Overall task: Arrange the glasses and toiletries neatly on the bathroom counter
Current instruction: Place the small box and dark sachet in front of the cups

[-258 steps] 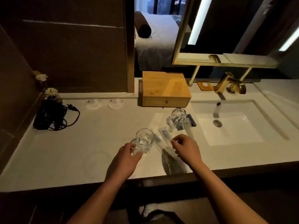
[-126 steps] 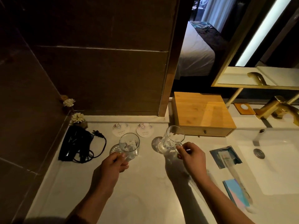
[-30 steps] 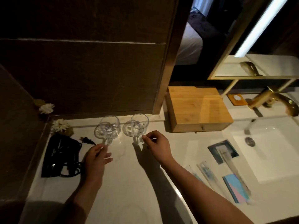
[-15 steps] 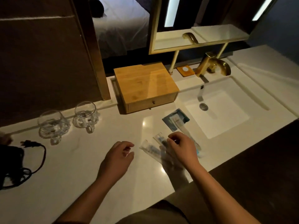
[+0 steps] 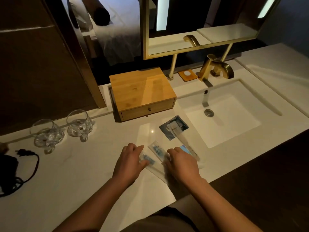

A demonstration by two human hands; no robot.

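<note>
Two clear glass mugs (image 5: 45,133) (image 5: 78,124) stand side by side at the back left of the white counter (image 5: 75,173). Near the front edge lie two clear toothbrush packets. My left hand (image 5: 129,162) has its fingers curled on the left packet (image 5: 148,159). My right hand (image 5: 181,163) presses on the lower end of the right packet (image 5: 157,149). A dark blue sachet (image 5: 173,127), a long clear packet (image 5: 184,142) and a teal-pink packet (image 5: 186,149) lie just beyond, beside the sink.
A wooden drawer box (image 5: 142,92) stands behind the packets. The sink basin (image 5: 222,121) with a gold faucet (image 5: 215,67) and a soap dish (image 5: 187,74) is to the right. A black hair dryer with its cord (image 5: 10,173) lies at far left.
My left hand, free half a second ago, has moved right onto the left toothbrush packet. My right hand stays on the packets. The two mugs were set down at the back left earlier.
</note>
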